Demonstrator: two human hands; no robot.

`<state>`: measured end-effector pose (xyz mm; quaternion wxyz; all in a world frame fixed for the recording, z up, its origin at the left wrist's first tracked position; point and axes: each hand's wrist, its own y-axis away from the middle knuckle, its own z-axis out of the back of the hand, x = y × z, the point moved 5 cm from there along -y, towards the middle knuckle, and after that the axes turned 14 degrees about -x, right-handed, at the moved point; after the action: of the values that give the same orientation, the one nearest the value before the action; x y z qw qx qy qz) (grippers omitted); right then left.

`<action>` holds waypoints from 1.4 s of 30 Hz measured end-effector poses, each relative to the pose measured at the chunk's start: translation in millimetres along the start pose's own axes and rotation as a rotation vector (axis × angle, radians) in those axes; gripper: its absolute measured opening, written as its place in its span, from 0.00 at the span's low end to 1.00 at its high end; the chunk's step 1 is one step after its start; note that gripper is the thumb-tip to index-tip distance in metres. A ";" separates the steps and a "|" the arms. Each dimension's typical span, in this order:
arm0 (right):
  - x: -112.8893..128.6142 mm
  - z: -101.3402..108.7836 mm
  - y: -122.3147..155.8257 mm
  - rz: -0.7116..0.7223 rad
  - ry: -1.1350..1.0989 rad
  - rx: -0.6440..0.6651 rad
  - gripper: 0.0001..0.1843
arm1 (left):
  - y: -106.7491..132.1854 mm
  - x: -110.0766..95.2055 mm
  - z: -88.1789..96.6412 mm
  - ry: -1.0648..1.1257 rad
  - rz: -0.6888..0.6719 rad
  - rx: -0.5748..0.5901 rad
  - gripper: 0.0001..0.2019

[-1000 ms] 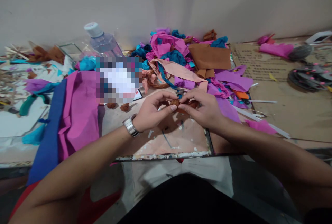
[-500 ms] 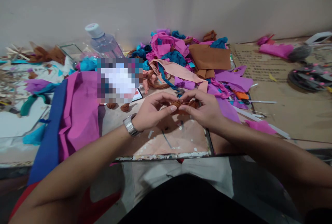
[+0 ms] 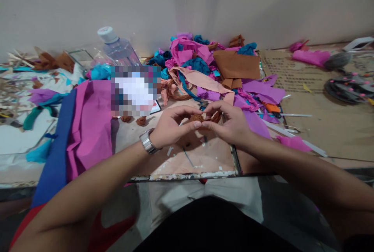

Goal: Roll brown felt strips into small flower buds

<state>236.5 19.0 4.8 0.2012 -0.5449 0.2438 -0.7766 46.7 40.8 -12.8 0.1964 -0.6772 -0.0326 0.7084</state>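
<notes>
Between my two hands is a strip of brown crepe paper (image 3: 196,117), coiled into a small rosette at its left end. My left hand (image 3: 172,123), with a metal watch on the wrist, pinches the coiled end. On the right, my right hand (image 3: 229,123) grips the loose, twisted part of the same strip. Both thumbs meet close together below the paper. Two small brown paper rosettes (image 3: 141,121) lie on the table to the left of my hands, beside a phone whose screen is blurred out.
Behind my hands lies a heap of crumpled coloured paper (image 3: 193,55). A clear bottle (image 3: 121,51) with a white cap stands left of it. Pink paper (image 3: 93,123) and blue paper (image 3: 55,143) hang over the front edge. Cardboard (image 3: 315,127) and a dark round pincushion-like thing (image 3: 347,88) are at right.
The coiled end has shifted slightly left with my left fingers, and the right fingers have moved a little along the strip. Everything else stays in place.
</notes>
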 end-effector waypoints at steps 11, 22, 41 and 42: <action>2.7 -0.4 0.9 0.048 -0.046 0.050 0.06 | -3.4 -6.2 0.2 0.111 0.046 -0.048 0.15; 4.6 -6.0 1.0 0.200 -0.058 0.141 0.17 | 2.5 9.8 -5.6 0.253 0.233 0.070 0.20; -3.4 7.2 -2.3 0.118 -0.027 -0.093 0.15 | -2.4 18.4 3.9 0.194 0.347 -0.112 0.19; -3.3 7.0 -1.9 0.118 -0.033 -0.094 0.15 | -2.2 18.4 3.5 0.218 0.363 -0.118 0.19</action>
<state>244.1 21.3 5.5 0.2249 -0.5512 0.3082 -0.7420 43.6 49.5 -29.2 0.0279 -0.7548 0.0699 0.6516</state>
